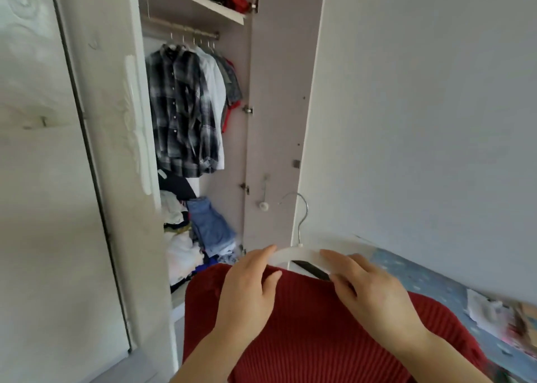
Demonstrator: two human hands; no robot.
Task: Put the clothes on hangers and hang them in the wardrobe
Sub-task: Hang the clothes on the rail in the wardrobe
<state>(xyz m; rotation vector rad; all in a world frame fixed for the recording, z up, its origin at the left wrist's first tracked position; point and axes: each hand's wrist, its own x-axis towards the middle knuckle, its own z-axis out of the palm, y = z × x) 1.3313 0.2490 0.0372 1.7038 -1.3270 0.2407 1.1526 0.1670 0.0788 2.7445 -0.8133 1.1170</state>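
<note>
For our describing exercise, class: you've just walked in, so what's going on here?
A person is fitting a red ribbed knit garment onto a white plastic hanger with a metal hook. The left hand and right hand pinch its neckline either side. Ahead, the open white wardrobe holds shirts on its rail.

Soft, even daylight filled the scene; shadows stayed faint, wide-angle bending showed toward nine o'clock, and blur at five.
</note>
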